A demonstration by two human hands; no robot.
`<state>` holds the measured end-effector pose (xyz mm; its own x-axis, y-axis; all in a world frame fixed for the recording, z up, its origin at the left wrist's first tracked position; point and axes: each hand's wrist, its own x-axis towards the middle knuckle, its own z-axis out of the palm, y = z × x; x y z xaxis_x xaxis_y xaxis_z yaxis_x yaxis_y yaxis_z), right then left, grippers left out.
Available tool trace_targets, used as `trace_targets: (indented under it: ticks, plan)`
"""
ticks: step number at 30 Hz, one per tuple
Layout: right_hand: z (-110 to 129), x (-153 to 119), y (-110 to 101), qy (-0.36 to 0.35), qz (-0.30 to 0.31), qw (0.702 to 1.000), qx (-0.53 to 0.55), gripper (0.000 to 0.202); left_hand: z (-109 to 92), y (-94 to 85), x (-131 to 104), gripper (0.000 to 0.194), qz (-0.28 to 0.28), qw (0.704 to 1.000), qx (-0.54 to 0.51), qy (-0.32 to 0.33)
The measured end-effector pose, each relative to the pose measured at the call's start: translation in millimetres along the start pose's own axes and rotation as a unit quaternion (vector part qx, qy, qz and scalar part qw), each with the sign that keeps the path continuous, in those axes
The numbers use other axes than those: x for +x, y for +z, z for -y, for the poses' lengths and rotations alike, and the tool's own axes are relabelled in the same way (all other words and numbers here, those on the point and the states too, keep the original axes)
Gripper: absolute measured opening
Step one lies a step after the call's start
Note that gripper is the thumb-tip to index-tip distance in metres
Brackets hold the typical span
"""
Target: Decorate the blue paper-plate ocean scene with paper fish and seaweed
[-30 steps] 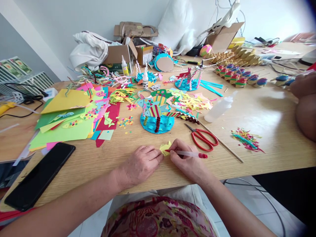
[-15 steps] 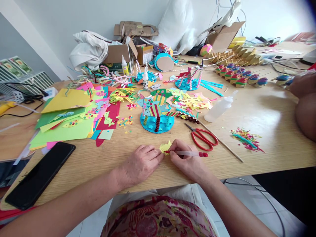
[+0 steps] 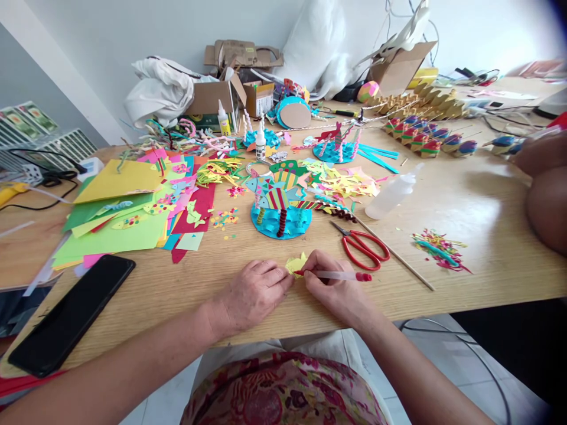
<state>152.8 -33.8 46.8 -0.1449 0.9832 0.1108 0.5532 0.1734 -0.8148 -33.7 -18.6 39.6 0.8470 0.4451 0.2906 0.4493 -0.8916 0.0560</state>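
Observation:
A small yellow paper cutout (image 3: pixel 297 263) lies on the table in front of me. The fingers of my left hand (image 3: pixel 259 290) rest together and flat, their tips on its left edge. In my right hand (image 3: pixel 334 289) is a red pen (image 3: pixel 341 275) with a clear barrel, gripped between thumb and fingers. Its red tip touches the cutout. Just behind stands a blue round base (image 3: pixel 266 227) with striped paper fish (image 3: pixel 279 198) on fuzzy posts. Red-handled scissors (image 3: pixel 364 248) lie open to the right of my right hand.
A wooden stick (image 3: pixel 394 254) and a squeeze bottle (image 3: pixel 390 198) lie beyond the scissors. To the left are a black phone (image 3: pixel 73 313) and stacked coloured paper (image 3: pixel 110 236). Pipe-cleaner scraps (image 3: pixel 440 251) lie at right, near another person's arm (image 3: pixel 547 195).
The view has shifted very slightly. Both hands, the pen and the cutout stay in nearly the same place.

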Motion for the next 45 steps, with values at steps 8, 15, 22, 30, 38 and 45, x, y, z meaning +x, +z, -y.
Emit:
trace_targets:
  ticks: [8,15,22,30,38,45]
  plan:
    - [0.5,-0.4,0.4,-0.015,-0.024,0.999,-0.028,0.011,0.7,3.5,-1.2,0.023,-0.005,1.000,0.005,0.003]
    - [1.3,-0.2,-0.5,-0.019,-0.016,1.000,-0.018,0.011,0.7,2.3,-1.0,0.024,0.004,1.000,0.001,-0.002]
    - [0.2,-1.7,-1.1,-0.014,0.002,1.000,-0.012,0.010,0.1,1.5,-1.0,0.024,0.000,1.000,0.005,0.000]
    - [-5.1,-2.3,-2.1,-0.001,-0.012,0.999,0.037,0.009,-0.2,0.5,-0.3,0.026,0.004,1.000,0.010,-0.002]
    - [-1.4,-8.8,-5.1,0.010,-0.005,1.000,0.023,0.006,0.4,0.1,-1.4,0.024,-0.007,1.000,0.012,-0.004]
    - [-1.1,-9.0,-1.6,0.006,-0.005,1.000,0.010,0.007,0.3,-0.7,-1.4,0.026,0.000,1.000,0.007,-0.005]
